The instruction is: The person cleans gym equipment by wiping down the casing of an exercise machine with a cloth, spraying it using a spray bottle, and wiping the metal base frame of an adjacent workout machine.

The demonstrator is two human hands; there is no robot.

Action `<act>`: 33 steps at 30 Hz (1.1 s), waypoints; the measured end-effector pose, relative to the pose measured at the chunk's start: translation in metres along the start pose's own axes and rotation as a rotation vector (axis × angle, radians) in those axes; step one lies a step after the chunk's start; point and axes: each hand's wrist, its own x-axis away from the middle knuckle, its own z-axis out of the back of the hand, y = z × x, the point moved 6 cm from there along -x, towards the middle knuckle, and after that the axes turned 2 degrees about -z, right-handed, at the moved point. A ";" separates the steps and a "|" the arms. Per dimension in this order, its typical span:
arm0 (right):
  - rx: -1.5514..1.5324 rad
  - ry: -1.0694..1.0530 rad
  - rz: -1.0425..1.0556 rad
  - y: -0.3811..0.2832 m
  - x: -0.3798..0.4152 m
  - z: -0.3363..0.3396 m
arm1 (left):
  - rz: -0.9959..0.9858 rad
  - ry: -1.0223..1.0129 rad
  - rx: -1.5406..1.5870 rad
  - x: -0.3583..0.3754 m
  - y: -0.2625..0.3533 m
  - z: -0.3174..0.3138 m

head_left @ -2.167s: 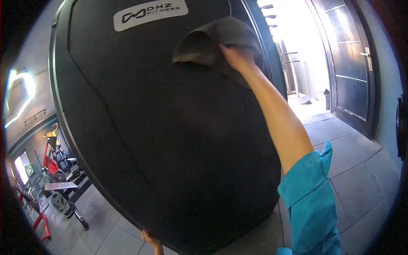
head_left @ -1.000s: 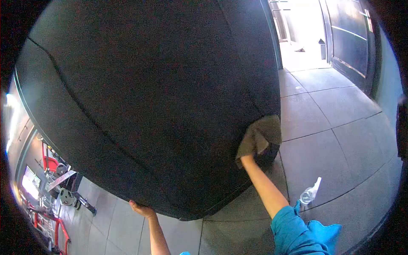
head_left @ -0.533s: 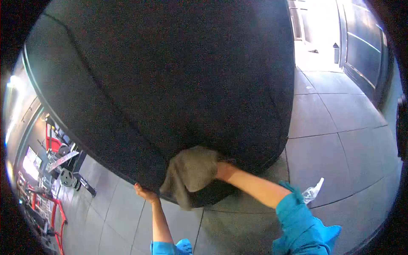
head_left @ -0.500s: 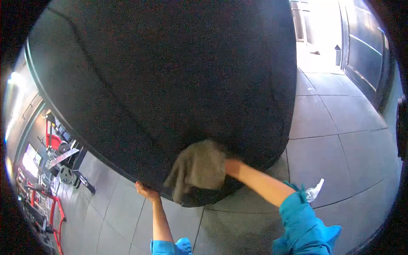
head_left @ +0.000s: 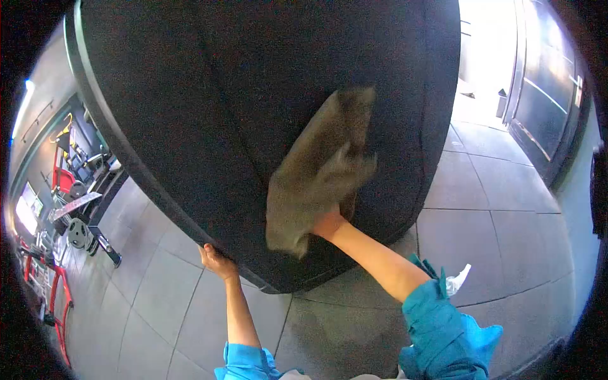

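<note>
A large dark panel (head_left: 316,57) with rounded lower corners and a thick rim fills the middle of the head view, tilted in front of me. My left hand (head_left: 217,261) grips its lower left rim, thumb and fingers at the edge. In my right hand (head_left: 329,223) is a grey-brown cloth (head_left: 304,190), lying partly spread against the panel's dark face. The cloth's upper end is blurred by motion, and it hides some of my right fingers.
Grey floor tiles (head_left: 209,316) run below, with a darker patch (head_left: 354,329) under the panel. A clear plastic bottle (head_left: 457,280) is beside my right sleeve. Gym machines with red frames (head_left: 60,304) and weight plates (head_left: 79,233) stand left. A dark door (head_left: 543,95) is by the bright doorway.
My right hand has moved slightly left and up, and the cloth has swung from bunched to stretched upward across the panel. My left hand keeps its hold on the rim. The view has shifted slightly.
</note>
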 end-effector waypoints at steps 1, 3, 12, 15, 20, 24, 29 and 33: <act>-0.040 -0.205 0.036 0.006 0.012 0.001 | 0.007 -0.001 0.007 0.001 -0.006 0.002; -0.066 -0.422 0.048 0.029 0.016 0.011 | -0.025 -0.022 0.034 -0.003 -0.023 0.000; -0.607 0.409 -0.326 0.037 -0.175 0.151 | -0.007 -0.060 -0.014 -0.001 0.000 -0.005; 0.392 0.492 -0.079 -0.036 -0.216 0.147 | -0.045 -0.061 0.078 -0.003 0.005 -0.009; 0.027 0.468 0.157 -0.116 -0.156 0.082 | 0.315 -0.228 0.552 0.002 -0.044 -0.021; 0.045 -0.067 0.078 -0.097 -0.059 0.006 | 0.462 -0.225 0.562 0.005 -0.035 -0.017; 0.107 -0.296 0.089 -0.071 0.058 -0.092 | 0.586 -0.387 0.883 -0.001 0.009 -0.036; -0.166 -0.541 0.005 -0.072 0.143 -0.148 | 0.551 -0.290 0.631 -0.003 -0.008 -0.028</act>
